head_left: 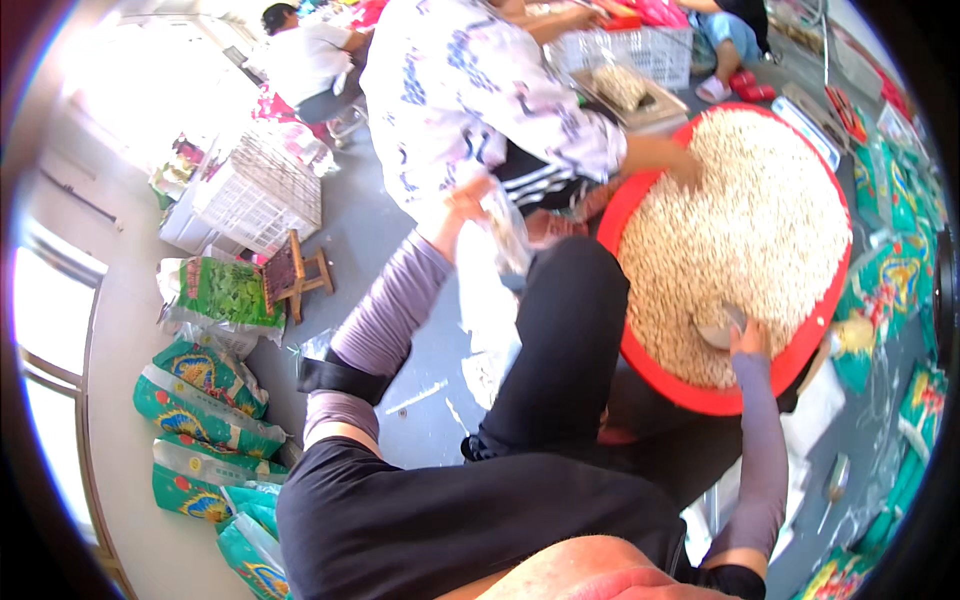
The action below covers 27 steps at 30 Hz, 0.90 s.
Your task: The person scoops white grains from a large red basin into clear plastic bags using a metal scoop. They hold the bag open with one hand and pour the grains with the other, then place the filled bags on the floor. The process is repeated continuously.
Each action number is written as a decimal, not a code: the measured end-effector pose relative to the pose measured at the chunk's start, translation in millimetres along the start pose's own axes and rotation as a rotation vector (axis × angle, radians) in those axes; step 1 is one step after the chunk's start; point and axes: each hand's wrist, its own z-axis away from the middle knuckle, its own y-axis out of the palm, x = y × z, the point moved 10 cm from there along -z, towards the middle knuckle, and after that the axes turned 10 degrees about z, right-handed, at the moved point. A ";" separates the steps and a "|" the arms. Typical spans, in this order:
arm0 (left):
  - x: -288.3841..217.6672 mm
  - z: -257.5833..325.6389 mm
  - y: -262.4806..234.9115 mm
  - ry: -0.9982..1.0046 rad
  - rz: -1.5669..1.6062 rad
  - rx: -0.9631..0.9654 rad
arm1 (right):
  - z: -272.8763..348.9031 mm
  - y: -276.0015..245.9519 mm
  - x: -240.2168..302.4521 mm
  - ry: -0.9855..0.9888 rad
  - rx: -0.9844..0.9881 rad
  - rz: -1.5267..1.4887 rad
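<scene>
A wide red tub (665, 378) to my right is heaped with small pale seed-like pieces (745, 225). At its near edge my right hand (750, 338) is closed on a metal scoop (715, 326), whose bowl is partly sunk in the heap. My left hand (465, 203), raised left of the tub and somewhat blurred, grips a clear plastic bag (508, 232) that hangs down beside my knee. What the bag holds, I cannot make out. Across from me, a co-worker's hand (684, 170) reaches into the same heap.
The co-worker in a patterned white top (440, 90) sits close ahead. Green sacks (205, 420) line the left wall, and more sacks (890, 270) lie at right. A wooden stool (297, 275) and white crates (262, 190) stand left. Beyond the tub is a tray (660, 108).
</scene>
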 end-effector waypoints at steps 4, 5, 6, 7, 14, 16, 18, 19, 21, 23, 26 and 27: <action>70.1 20.9 28.7 -0.340 0.570 -0.144 | -1.8 8.8 -5.9 -0.004 0.037 -0.079; 82.6 20.3 25.2 -0.299 0.395 -0.186 | -1.0 11.2 -8.1 0.006 0.051 -0.111; 118.3 20.6 25.8 -0.330 0.445 -0.243 | -1.1 16.9 -8.9 0.017 0.066 -0.142; 153.3 17.9 28.7 -0.354 0.388 -0.238 | 1.1 24.0 -12.1 0.031 0.082 -0.171; 275.8 4.1 56.9 0.048 -0.625 0.223 | 8.9 18.3 45.4 -0.091 0.111 -0.516; 192.4 -61.9 105.8 0.101 -0.479 0.302 | 16.4 -32.9 45.3 -0.142 0.053 -0.537; 33.7 -79.7 156.2 0.099 -0.328 0.128 | 17.3 -66.2 53.0 -0.134 0.107 -0.643; -10.8 -82.2 163.3 0.042 -0.356 0.146 | 12.7 -74.4 82.9 -0.169 0.149 -0.736; -97.6 -76.9 191.2 0.354 -0.374 0.221 | 11.2 -99.1 148.8 -0.213 0.161 -1.141; -129.1 -69.1 230.1 0.352 -0.247 0.384 | 15.1 -158.7 206.0 -0.343 -0.031 -1.412; -152.7 -55.2 307.9 0.473 -0.160 0.589 | 0.3 -157.7 208.7 -0.275 0.037 -1.545; -155.8 -51.3 317.6 0.572 -0.274 0.585 | -4.7 -144.4 201.8 -0.240 0.219 -1.362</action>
